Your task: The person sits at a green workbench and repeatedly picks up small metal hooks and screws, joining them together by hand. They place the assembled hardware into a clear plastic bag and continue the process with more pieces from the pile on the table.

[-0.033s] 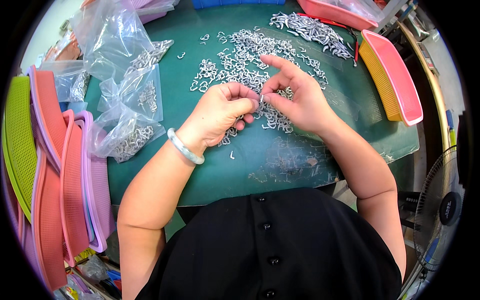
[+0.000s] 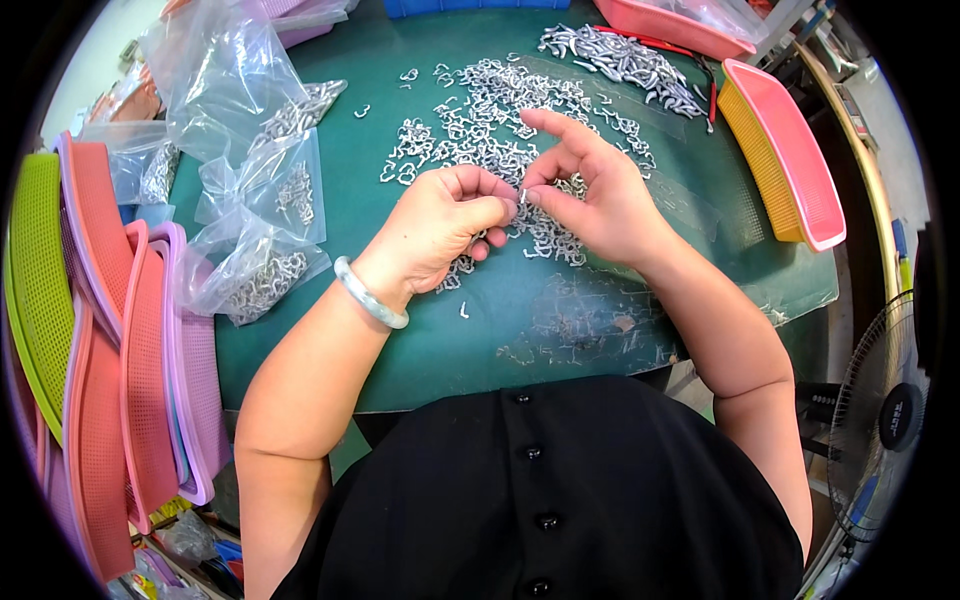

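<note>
Just above the near side of the metal heap, my two hands meet. My right hand (image 2: 598, 200) pinches a small silvery metal piece (image 2: 524, 197) between thumb and forefinger, its other fingers raised. Beside it, the thumb and forefinger of my left hand (image 2: 450, 215) are pressed together, their tips close to that piece; whatever they grip is too small and covered to name. Under and beyond the hands spreads a heap of small curved, hook-like metal pieces (image 2: 490, 140). One loose piece (image 2: 464, 310) lies nearer to me on the green table (image 2: 440, 350).
Clear plastic bags (image 2: 265, 260) of metal pieces lie at the left, by stacked coloured baskets (image 2: 150, 370). Thicker silvery pieces (image 2: 630, 65) are piled at far right, with red-handled pliers (image 2: 713, 100) alongside. A pink-and-yellow basket (image 2: 790, 150) and a fan (image 2: 870, 420) stand right.
</note>
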Action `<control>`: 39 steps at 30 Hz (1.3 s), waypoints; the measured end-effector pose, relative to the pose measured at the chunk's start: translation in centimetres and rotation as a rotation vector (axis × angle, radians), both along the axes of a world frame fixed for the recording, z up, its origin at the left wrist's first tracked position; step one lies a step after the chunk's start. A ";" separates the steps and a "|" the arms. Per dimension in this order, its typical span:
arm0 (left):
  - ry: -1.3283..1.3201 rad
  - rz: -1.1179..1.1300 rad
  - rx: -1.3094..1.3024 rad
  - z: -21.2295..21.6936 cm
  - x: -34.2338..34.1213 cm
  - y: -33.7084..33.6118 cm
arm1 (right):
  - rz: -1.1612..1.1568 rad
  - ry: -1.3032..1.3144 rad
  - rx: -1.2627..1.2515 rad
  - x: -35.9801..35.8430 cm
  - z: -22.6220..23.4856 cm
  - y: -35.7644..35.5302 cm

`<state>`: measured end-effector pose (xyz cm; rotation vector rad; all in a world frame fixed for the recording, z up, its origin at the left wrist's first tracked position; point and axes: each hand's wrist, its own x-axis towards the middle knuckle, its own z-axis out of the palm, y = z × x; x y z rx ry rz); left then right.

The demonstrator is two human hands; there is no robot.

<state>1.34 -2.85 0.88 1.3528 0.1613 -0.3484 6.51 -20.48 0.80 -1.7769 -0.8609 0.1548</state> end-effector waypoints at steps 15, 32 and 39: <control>-0.008 0.030 0.109 0.0 0.6 1.1 | 0.082 -0.397 -0.343 0.9 -0.1 1.1; -0.037 -0.041 0.090 0.3 0.2 0.5 | 0.040 0.282 0.066 1.2 0.4 0.3; -0.097 -0.018 0.124 0.5 0.0 0.2 | 0.012 0.304 0.136 0.9 0.6 0.5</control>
